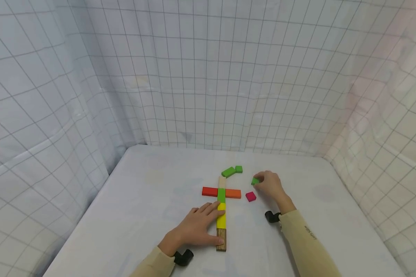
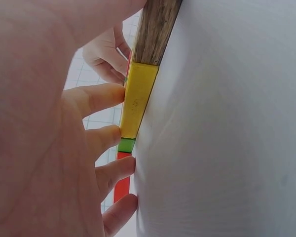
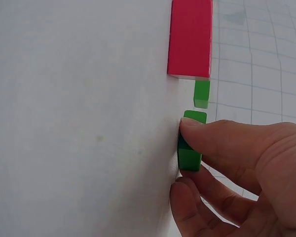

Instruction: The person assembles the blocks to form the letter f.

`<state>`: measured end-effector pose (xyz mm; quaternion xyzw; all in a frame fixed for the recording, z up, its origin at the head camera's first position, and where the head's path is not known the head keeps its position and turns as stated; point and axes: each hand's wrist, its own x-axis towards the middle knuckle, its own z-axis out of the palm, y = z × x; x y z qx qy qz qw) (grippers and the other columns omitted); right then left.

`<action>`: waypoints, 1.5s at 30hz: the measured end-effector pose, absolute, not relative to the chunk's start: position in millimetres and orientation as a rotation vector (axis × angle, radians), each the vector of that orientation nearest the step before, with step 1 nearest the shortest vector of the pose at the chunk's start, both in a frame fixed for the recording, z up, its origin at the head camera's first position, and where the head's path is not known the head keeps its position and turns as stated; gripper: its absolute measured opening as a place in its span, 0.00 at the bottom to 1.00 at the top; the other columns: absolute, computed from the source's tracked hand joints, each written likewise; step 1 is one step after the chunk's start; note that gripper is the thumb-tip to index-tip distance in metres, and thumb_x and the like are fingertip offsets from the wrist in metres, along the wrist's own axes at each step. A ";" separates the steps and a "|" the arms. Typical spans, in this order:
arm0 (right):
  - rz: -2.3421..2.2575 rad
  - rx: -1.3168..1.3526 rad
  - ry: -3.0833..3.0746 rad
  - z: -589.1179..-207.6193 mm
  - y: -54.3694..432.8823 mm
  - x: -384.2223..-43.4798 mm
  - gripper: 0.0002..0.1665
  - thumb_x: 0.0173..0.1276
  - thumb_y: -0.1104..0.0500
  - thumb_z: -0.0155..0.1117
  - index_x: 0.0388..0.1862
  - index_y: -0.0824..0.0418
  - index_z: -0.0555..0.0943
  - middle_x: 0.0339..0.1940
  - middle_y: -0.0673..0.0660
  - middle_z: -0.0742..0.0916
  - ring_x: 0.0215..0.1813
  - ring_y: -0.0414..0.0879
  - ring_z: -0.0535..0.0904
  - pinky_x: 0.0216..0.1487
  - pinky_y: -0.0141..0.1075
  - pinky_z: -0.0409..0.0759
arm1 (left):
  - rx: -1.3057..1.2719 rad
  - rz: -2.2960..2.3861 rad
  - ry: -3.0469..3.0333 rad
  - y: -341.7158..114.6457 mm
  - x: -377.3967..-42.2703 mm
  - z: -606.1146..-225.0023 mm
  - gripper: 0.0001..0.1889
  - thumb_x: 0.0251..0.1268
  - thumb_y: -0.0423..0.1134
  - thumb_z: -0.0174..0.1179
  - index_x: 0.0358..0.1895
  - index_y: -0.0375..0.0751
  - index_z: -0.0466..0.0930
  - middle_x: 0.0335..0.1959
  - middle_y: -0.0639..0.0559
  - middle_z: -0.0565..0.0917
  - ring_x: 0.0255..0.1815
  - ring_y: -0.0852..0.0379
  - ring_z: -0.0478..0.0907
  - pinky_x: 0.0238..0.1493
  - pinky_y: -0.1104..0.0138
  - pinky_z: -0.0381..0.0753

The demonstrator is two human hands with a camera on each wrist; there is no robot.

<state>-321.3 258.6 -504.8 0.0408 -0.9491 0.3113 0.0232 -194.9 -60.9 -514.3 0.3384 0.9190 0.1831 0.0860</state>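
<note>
My right hand (image 1: 271,185) pinches a small green block (image 3: 190,154) between thumb and fingers, low at the white tabletop. Just nearer to me lies a crimson block (image 1: 251,196), which looms large in the right wrist view. My left hand (image 1: 199,225) lies spread beside a line of blocks. Its thumb touches the brown wood-grain block (image 1: 221,246) and its fingertips meet the yellow block (image 1: 221,221). Farther along that line come a green block (image 1: 221,195) and a pale wooden block (image 1: 222,182). A red block (image 1: 210,191) and an orange block (image 1: 233,193) flank the green one.
Beyond the line's far end lie a longer green block (image 1: 228,172) and a small green cube (image 1: 239,169), close together. White grid-patterned curtains (image 1: 208,77) enclose the white table (image 1: 142,192) at the back and both sides.
</note>
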 end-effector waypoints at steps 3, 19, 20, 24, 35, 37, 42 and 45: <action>0.962 0.139 -2.939 -501.7 257.4 -321.1 0.21 0.58 0.65 0.75 0.52 0.64 0.86 0.43 0.58 0.86 0.45 0.53 0.79 0.49 0.47 0.80 | 1.008 0.536 2.745 -61.3 -195.7 -513.3 0.46 0.59 0.76 0.55 0.78 0.60 0.61 0.82 0.55 0.51 0.79 0.49 0.52 0.67 0.41 0.61; 1.015 0.136 -2.940 -501.0 254.6 -327.6 0.21 0.59 0.64 0.75 0.52 0.61 0.86 0.44 0.58 0.86 0.46 0.53 0.80 0.44 0.45 0.81 | 1.010 0.545 2.733 -62.3 -195.2 -520.6 0.47 0.58 0.79 0.52 0.78 0.62 0.60 0.82 0.56 0.50 0.80 0.49 0.51 0.67 0.41 0.60; 1.013 0.132 -2.943 -501.2 254.4 -328.3 0.21 0.58 0.64 0.75 0.52 0.61 0.86 0.44 0.58 0.86 0.46 0.53 0.80 0.44 0.45 0.81 | 1.008 0.546 2.731 -62.2 -195.2 -520.9 0.47 0.58 0.79 0.52 0.78 0.62 0.60 0.82 0.56 0.50 0.80 0.49 0.51 0.67 0.41 0.60; 1.013 0.128 -2.937 -501.1 253.0 -330.2 0.21 0.59 0.63 0.76 0.53 0.60 0.85 0.46 0.58 0.86 0.47 0.54 0.80 0.45 0.46 0.81 | 1.003 0.546 2.732 -61.7 -195.1 -520.7 0.47 0.58 0.79 0.52 0.78 0.62 0.60 0.82 0.56 0.50 0.80 0.49 0.51 0.67 0.41 0.60; 1.036 0.152 -2.925 -501.2 249.7 -342.8 0.21 0.59 0.63 0.76 0.53 0.60 0.85 0.45 0.58 0.86 0.46 0.53 0.80 0.44 0.45 0.81 | 1.000 0.547 2.732 -62.4 -196.8 -522.6 0.47 0.57 0.79 0.52 0.78 0.63 0.60 0.82 0.57 0.50 0.79 0.49 0.51 0.66 0.41 0.60; 1.034 0.145 -2.928 -502.9 248.7 -346.3 0.21 0.60 0.62 0.75 0.53 0.60 0.85 0.45 0.58 0.86 0.46 0.53 0.80 0.45 0.45 0.81 | 0.998 0.546 2.729 -62.7 -196.9 -523.1 0.47 0.57 0.79 0.52 0.78 0.63 0.59 0.82 0.57 0.50 0.79 0.49 0.51 0.66 0.41 0.60; 1.031 0.132 -2.931 -504.8 245.6 -353.5 0.21 0.61 0.62 0.75 0.53 0.60 0.85 0.46 0.58 0.86 0.46 0.53 0.80 0.45 0.45 0.81 | 0.988 0.556 2.718 -62.6 -196.1 -521.0 0.47 0.57 0.79 0.52 0.78 0.63 0.60 0.82 0.57 0.49 0.80 0.47 0.51 0.67 0.40 0.60; 1.022 0.114 -2.929 -503.3 243.0 -357.0 0.20 0.61 0.62 0.75 0.53 0.60 0.85 0.45 0.59 0.86 0.45 0.53 0.79 0.46 0.46 0.81 | 0.985 0.561 2.718 -62.3 -196.2 -519.3 0.47 0.58 0.79 0.53 0.78 0.63 0.60 0.82 0.57 0.49 0.80 0.47 0.51 0.67 0.40 0.59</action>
